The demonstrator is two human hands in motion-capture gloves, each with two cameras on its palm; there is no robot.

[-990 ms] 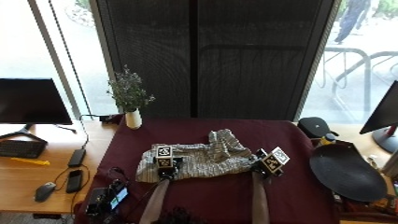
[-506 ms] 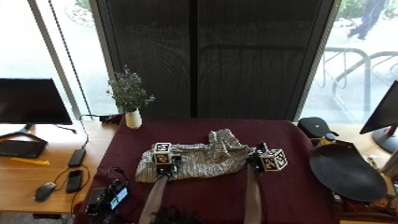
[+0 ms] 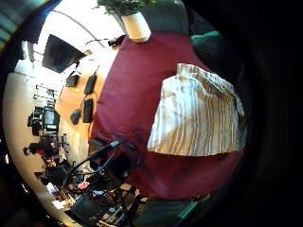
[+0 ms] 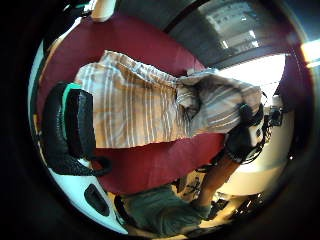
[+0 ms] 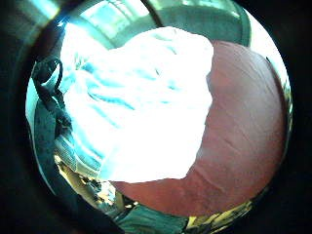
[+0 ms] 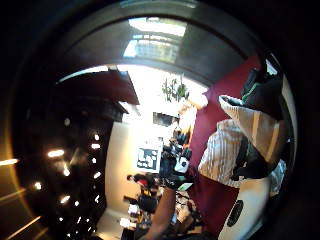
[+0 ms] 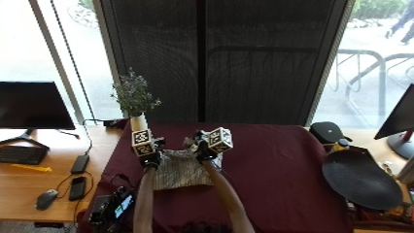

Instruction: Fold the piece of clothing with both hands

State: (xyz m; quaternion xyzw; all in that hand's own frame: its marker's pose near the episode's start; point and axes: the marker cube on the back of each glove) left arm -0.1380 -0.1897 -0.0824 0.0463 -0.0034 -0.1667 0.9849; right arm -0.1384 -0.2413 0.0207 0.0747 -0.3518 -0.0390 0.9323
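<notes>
You have the striped shirt (image 7: 181, 171) lying on the dark red tablecloth (image 7: 278, 165) in front of you, its near part flat while its far edge is lifted. Your right hand (image 7: 206, 151) has its fingers curled round a bunched end of the cloth and carries it across toward your left hand (image 7: 150, 154), which pinches the shirt's far left edge, probably to anchor it. Holding both ends at once seems meant to lay one half squarely over the other.
</notes>
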